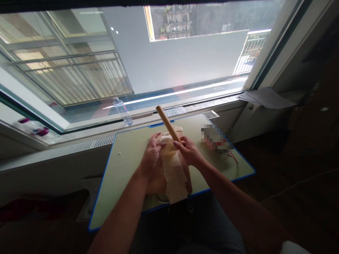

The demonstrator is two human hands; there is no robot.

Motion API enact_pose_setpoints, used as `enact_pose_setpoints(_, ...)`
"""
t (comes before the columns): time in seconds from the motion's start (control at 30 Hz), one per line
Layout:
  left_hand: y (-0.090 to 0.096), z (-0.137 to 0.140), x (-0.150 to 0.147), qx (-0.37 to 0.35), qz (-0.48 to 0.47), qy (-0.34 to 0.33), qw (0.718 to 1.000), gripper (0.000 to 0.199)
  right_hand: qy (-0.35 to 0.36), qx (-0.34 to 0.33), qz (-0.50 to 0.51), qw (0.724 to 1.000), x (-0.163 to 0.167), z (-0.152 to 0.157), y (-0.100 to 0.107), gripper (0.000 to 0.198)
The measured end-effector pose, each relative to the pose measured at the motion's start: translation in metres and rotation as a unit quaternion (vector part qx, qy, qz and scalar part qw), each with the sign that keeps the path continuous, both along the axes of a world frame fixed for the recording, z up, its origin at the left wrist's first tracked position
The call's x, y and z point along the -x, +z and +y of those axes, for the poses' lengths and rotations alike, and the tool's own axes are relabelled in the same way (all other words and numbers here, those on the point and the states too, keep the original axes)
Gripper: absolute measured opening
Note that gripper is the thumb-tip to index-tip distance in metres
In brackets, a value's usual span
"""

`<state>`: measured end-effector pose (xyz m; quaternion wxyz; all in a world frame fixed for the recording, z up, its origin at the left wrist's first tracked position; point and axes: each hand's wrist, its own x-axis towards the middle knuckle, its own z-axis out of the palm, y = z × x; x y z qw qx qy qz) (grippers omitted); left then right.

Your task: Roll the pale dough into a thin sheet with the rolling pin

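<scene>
1. Near the middle of a pale green table (129, 165) with a blue rim, a brown board (155, 181) lies under a long strip of dough (174, 174).
2. The dough runs lengthwise toward the person, its sides ragged, its near end reaching past the board to about the table's near edge.
3. The person's right hand (189, 151) is closed around the lower end of a wooden rolling pin (168, 123), thumb along it; the pin slants up and away to the left, above the far part of the dough.
4. The left hand (153, 150) is at the dough's left side over the board, its thumb reaching onto the strip; whether the fingers pinch the dough or only rest there, one cannot tell.
5. To the right on the table sits a pixelated item (217, 138), too obscured to name.
6. Beyond the table, on the sill below a large window (185, 67), a clear bottle (123, 112) stands tilted in the view.
7. Loose papers (266, 98) lie at the sill's right end.
</scene>
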<state>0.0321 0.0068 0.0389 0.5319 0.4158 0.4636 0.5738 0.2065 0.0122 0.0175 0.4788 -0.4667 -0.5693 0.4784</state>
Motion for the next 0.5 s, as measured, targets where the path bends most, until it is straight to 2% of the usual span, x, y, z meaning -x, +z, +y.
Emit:
enact_pose_setpoints(0.1, 0.005, -0.015, 0.003, 0.021, 0.031, -0.027, 0.999, 0.084, -0.021, -0.007, -0.008, 1.000, 0.003, 0.000, 0.014, 0.046)
enact_pose_setpoints(0.2, 0.005, -0.033, 0.005, 0.048, 0.037, -0.050, 0.997, 0.067, -0.040, 0.014, -0.025, 0.999, 0.000, -0.008, 0.021, 0.042)
enact_pose_setpoints(0.3, 0.002, -0.050, 0.005, 0.068, 0.055, -0.062, 0.994, 0.047, -0.023, 0.084, -0.033, 0.996, -0.007, -0.024, 0.021, 0.037)
enact_pose_setpoints(0.4, 0.000, -0.064, 0.004, 0.074, 0.054, -0.070, 0.993, 0.050, 0.013, 0.161, 0.008, 0.987, -0.012, -0.039, 0.018, 0.027)
enact_pose_setpoints(0.5, 0.002, -0.073, 0.003, 0.070, 0.036, -0.082, 0.993, 0.058, 0.029, 0.198, 0.035, 0.979, -0.013, -0.048, 0.022, 0.019)
